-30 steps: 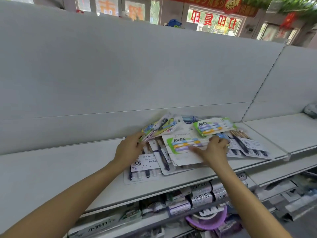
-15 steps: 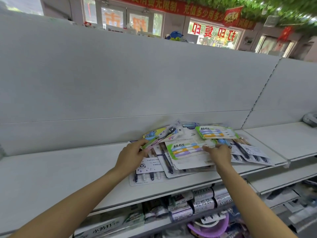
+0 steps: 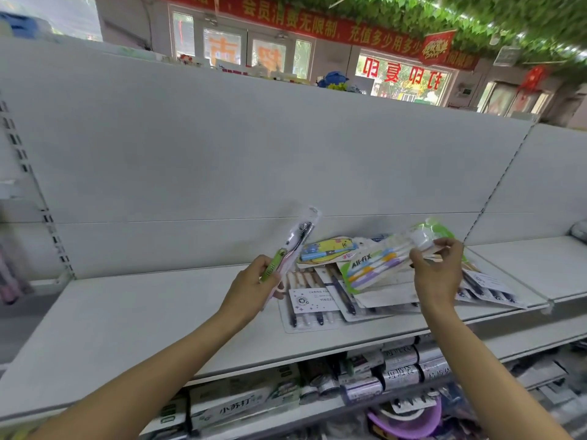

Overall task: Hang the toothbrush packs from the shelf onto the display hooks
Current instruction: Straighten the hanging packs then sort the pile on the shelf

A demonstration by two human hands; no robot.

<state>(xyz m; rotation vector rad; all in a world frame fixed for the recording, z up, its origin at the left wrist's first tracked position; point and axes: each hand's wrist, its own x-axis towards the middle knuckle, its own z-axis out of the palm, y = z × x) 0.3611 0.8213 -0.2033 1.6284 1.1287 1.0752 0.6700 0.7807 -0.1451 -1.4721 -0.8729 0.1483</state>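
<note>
our left hand (image 3: 254, 282) grips slim pack (image 3: 293, 241), long axis up-right | our right hand (image 3: 440, 269) pinches All-fix pack (image 3: 379, 265), lying crosswise, tilted up-right

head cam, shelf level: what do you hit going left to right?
Slotted upright → left hand gripping a slim toothbrush pack → yellow cartoon pack on the pile → All-fix pack → right hand pinching its top end → dark-handled packs at the shelf's right end.

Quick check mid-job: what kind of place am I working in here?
Most likely a small retail shop aisle: white gondola shelving with a pile of carded toothbrush packs, boxed toothpaste on the shelf below, and red promotional banners over the windows behind.
</note>
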